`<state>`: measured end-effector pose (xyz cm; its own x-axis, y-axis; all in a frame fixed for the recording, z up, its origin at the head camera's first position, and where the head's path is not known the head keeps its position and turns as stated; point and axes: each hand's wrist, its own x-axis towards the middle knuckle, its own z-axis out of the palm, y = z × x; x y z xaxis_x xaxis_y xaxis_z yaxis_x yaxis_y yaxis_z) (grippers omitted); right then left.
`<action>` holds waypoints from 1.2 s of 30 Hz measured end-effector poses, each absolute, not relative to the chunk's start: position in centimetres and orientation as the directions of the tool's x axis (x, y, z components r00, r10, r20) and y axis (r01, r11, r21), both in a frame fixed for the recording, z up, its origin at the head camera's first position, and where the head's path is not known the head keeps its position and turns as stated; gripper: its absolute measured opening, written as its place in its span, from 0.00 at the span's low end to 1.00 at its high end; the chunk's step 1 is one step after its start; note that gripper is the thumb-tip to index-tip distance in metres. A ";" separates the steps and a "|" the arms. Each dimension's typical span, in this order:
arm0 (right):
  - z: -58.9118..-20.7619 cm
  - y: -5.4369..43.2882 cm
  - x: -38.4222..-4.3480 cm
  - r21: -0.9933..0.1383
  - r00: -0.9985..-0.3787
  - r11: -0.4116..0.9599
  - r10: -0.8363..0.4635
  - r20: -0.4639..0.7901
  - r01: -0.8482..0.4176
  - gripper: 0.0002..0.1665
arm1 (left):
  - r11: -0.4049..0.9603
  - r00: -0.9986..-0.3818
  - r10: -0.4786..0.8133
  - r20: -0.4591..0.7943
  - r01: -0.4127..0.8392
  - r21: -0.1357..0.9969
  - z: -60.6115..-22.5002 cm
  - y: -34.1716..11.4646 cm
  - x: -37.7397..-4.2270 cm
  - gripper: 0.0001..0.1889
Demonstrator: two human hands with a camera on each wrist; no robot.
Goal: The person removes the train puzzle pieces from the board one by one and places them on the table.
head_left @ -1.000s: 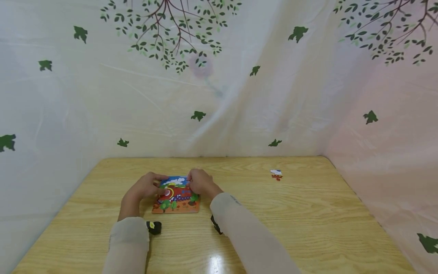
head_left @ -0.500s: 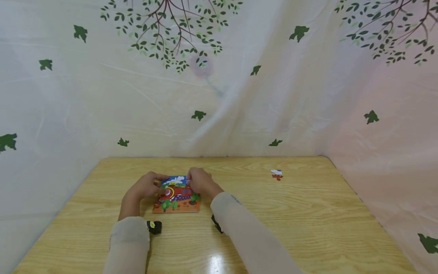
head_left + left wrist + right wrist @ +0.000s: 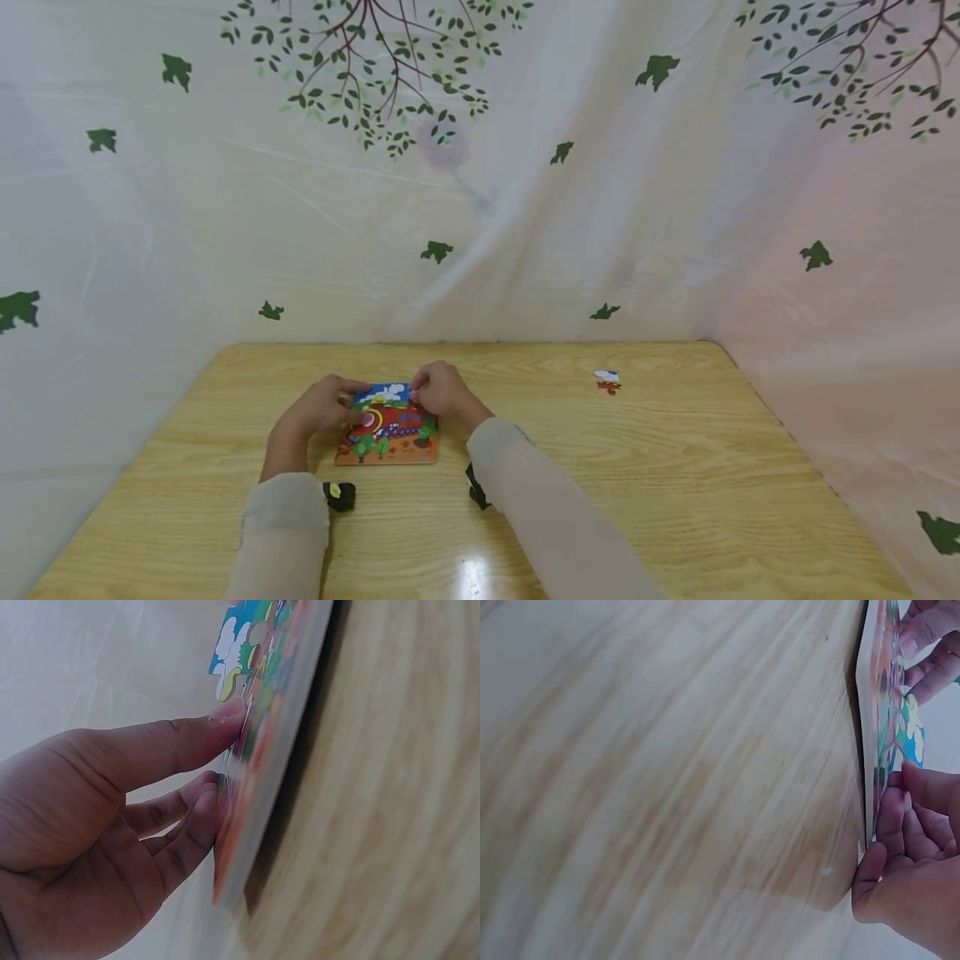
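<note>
A small jigsaw puzzle [image 3: 393, 452] with a red train, trees and blue sky lies on the table. My left hand [image 3: 324, 408] holds its left side, the thumb on the picture and other fingertips at the edge. At the upper right corner, my right hand [image 3: 444, 392] pinches a cloud-and-sky puzzle piece between thumb and fingers. In the left wrist view this piece [image 3: 234, 646] stands tilted up from the board. The right wrist view shows the blue and white piece [image 3: 913, 735] beside the right fingertips. Right fingers hide part of the corner.
Two loose puzzle pieces, one white and blue [image 3: 606, 376] and one reddish brown [image 3: 609, 388], lie at the back right of the wooden table [image 3: 675, 483]. A pale curtain [image 3: 510, 250] with leaf prints hangs behind it. Dark wrist straps show below both hands.
My right hand has shifted slightly up and right at the puzzle's corner, showing more of the right edge. The left hand stays put. Loose pieces are unmoved.
</note>
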<state>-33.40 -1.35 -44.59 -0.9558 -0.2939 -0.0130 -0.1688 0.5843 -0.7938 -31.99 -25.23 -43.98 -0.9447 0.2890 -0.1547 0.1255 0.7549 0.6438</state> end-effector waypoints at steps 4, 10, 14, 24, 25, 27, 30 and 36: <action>-44.7 -1.5 -33.5 -0.807 -0.964 0.575 -0.263 -0.024 -0.137 0.04 | 0.751 -0.945 0.285 -0.161 0.116 0.650 -44.2 -25.2 -32.1 0.30; -44.3 -1.5 -33.2 -0.834 -0.974 0.545 -0.224 -0.041 -0.090 0.04 | 0.751 -0.945 0.285 -0.162 0.115 0.650 -44.0 -25.2 -32.1 0.31; -44.2 -1.5 -33.1 -0.845 -0.977 0.530 -0.209 -0.049 -0.071 0.04 | 0.753 -0.945 0.280 -0.166 0.110 0.649 -44.0 -25.2 -32.1 0.30; -44.0 -2.4 -33.2 -0.852 -0.985 0.511 -0.058 -0.165 0.113 0.02 | 0.749 -0.946 0.277 -0.165 0.105 0.655 -43.8 -25.0 -31.8 0.30; -44.0 -2.5 -33.3 -0.853 -0.983 0.506 -0.043 -0.176 0.131 0.02 | 0.746 -0.946 0.281 -0.162 0.110 0.657 -43.8 -24.9 -31.8 0.30; -43.8 -2.4 -33.5 -0.859 -0.978 0.483 -0.025 -0.205 0.168 0.01 | 0.746 -0.944 0.294 -0.151 0.128 0.653 -43.8 -25.0 -31.8 0.31; -43.6 -2.3 -33.7 -0.873 -0.971 0.442 -0.018 -0.240 0.208 0.03 | 0.744 -0.944 0.296 -0.148 0.131 0.655 -43.8 -25.0 -31.8 0.31; -43.4 -1.9 -33.5 -0.902 -0.970 0.383 -0.048 -0.237 0.201 0.02 | 0.749 -0.945 0.288 -0.158 0.119 0.652 -44.0 -25.1 -31.9 0.30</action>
<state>-33.49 -1.95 -43.39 -0.9703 -0.0477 -0.2371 0.2015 0.3830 -0.9015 -31.93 -25.06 -43.96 -0.9446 0.2876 -0.1580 0.1192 0.7492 0.6515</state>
